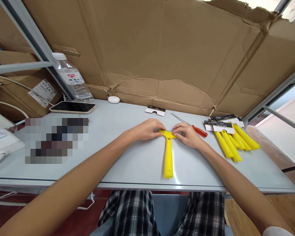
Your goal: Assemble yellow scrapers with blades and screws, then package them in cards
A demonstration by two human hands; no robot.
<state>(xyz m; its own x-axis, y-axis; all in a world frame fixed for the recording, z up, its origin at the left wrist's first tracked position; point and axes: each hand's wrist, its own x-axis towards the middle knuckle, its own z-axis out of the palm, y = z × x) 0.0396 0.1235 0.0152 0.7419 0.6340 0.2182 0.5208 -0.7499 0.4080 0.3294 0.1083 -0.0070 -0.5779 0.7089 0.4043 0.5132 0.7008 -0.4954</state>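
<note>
A yellow T-shaped scraper (168, 157) lies on the grey desk, its handle pointing toward me. My left hand (148, 129) pinches the left end of its head between thumb and fingers. At the right end, the thumb and fingers of my right hand (187, 134) are closed on the head in the same way. The fingers partly cover the head, so its edge is hard to make out. Just beyond my right hand rests a screwdriver (199, 131) with a red handle. Behind the scraper lies a black-and-white cardboard header card (155, 110).
Several yellow scrapers (232, 141) with header cards lie at the right. On the left are a phone (73, 107), a water bottle (75, 80), a small white case (113, 99) and a blurred patch. A cardboard wall (157, 52) closes off the back.
</note>
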